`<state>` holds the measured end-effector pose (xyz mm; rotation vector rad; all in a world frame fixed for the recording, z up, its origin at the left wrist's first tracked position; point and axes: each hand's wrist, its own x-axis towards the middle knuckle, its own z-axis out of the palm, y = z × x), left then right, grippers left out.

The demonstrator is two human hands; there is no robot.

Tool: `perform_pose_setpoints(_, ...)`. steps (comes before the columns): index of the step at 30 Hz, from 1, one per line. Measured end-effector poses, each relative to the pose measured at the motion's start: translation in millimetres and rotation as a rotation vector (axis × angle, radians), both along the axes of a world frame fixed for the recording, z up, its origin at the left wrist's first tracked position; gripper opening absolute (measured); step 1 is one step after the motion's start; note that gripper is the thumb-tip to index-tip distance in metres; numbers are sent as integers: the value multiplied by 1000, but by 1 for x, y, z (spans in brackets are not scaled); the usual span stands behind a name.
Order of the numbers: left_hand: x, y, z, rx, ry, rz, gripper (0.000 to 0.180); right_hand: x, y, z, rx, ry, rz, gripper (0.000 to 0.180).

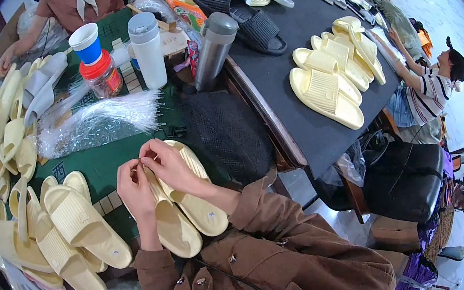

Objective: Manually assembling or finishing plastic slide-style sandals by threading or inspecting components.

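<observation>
A pair of pale yellow slippers lies in front of me at the table edge, the left slipper [177, 236] beside the right slipper [208, 212]. Above their straps my left hand [135, 187] and my right hand [167, 165] meet, fingertips pinched together. Whatever is between the fingers is too small or hidden to make out. Just beyond my hands, a bundle of thin clear plastic strands [115, 118] rests on a plastic bag. More pale yellow slippers [86, 225] are heaped to the left of my left hand.
A white tumbler [147, 53], a red-lidded jar [101, 77] with a paper cup [86, 44] on top, and a steel flask [215, 49] stand farther back. Slippers [326, 96] lie on the dark table [299, 34] at right. A black chair [403, 180] is nearby. Several people work around.
</observation>
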<state>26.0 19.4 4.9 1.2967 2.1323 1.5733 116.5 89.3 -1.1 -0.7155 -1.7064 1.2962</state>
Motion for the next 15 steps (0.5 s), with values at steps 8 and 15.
perform_pose_setpoints(8,12,-20,34,66,228,-63,11,-1,0,-5,-61,25,-2,8)
perform_pose_setpoints(15,36,-68,17,-167,348,-143,33,1,3,-7,-143,95,-9,8)
